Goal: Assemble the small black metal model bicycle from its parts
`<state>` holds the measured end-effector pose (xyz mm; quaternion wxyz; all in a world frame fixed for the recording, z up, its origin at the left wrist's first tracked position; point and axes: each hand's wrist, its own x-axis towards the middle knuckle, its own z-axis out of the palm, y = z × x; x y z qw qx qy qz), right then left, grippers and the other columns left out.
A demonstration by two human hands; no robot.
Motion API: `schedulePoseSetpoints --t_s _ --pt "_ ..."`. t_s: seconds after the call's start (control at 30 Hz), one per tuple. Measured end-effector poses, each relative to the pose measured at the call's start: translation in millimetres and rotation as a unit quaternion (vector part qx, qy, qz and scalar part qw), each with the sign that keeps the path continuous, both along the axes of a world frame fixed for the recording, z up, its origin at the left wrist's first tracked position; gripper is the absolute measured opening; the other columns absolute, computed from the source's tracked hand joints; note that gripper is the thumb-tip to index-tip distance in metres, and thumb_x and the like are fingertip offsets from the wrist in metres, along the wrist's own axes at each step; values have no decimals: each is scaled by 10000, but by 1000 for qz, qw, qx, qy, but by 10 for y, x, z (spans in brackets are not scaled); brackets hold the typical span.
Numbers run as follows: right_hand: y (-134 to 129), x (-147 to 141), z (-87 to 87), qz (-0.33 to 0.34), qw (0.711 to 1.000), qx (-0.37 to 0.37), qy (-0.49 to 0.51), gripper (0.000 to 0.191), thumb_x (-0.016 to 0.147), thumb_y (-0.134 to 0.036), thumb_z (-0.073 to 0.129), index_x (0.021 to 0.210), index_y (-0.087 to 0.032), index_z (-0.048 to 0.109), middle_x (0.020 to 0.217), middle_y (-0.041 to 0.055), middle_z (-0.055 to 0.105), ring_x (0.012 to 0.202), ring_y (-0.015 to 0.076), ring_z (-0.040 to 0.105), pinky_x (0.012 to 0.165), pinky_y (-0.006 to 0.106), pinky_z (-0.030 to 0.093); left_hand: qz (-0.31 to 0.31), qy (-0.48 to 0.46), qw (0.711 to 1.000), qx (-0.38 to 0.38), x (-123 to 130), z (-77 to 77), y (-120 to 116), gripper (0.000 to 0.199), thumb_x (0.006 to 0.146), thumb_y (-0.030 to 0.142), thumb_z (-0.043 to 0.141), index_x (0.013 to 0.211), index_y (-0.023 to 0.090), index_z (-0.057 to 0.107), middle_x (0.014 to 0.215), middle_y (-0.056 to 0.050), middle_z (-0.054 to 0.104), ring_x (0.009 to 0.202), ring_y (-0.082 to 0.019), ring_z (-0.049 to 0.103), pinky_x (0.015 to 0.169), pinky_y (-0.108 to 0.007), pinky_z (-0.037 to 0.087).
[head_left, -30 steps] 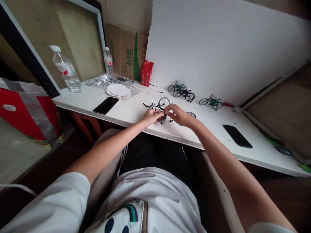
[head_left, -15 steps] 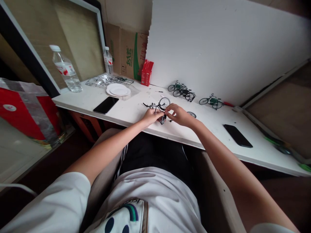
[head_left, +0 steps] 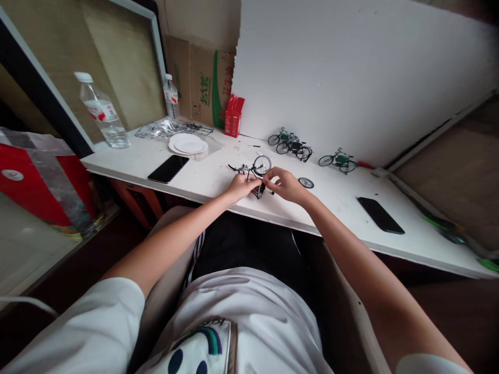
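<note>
Near the white table's (head_left: 206, 179) near edge, your left hand (head_left: 238, 189) pinches a small black model bicycle (head_left: 254, 170), silvery fittings left, thin-spoked wheel (head_left: 262, 165) far; whether your right hand's (head_left: 284, 185) bunched fingertips grip anything, I cannot tell.

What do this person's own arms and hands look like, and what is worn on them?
The left hand and right hand wear no gloves, and no watch shows at either wrist. The forearms are bare; short, whitish sleeves cover the upper arms.
</note>
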<state>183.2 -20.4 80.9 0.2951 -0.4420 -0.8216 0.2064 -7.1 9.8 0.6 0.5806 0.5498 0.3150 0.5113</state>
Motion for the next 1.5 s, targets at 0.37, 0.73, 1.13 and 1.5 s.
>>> schedulePoseSetpoints --t_s 0.37,0.73,1.13,1.5 --pt "1 -49 -32 -88 996 -23 24 234 861 -406 763 829 -176 788 873 80 811 853 242 753 806 327 594 24 26 999 7 3 24 -21 151 822 266 772 816 115 758 787 -84 775 689 -157 691 701 -278 544" --pt "28 -38 -197 -84 985 -48 143 450 787 -536 857 1032 -184 721 949 101 787 890 234 736 839 375 614 8 5 1000 5 5 71 -73 183 862 291 718 777 132 747 738 -84 776 671 -172 714 703 -288 564" --pt "186 360 -200 -144 983 86 78 373 1031 -495 554 1065 -190 766 1068 131 784 978 266 711 892 424 583 -12 -13 1000 -21 8 155 -138 206 862 323 758 801 129 725 722 -87 775 663 -197 741 693 -318 593" --pt "292 763 -740 -174 961 156 -147 288 989 -223 553 1064 -182 828 1118 174 764 1097 357 623 1017 546 496 3 -7 1000 -19 2 145 -131 181 852 305 754 820 128 734 732 -77 774 674 -180 734 673 -287 570"
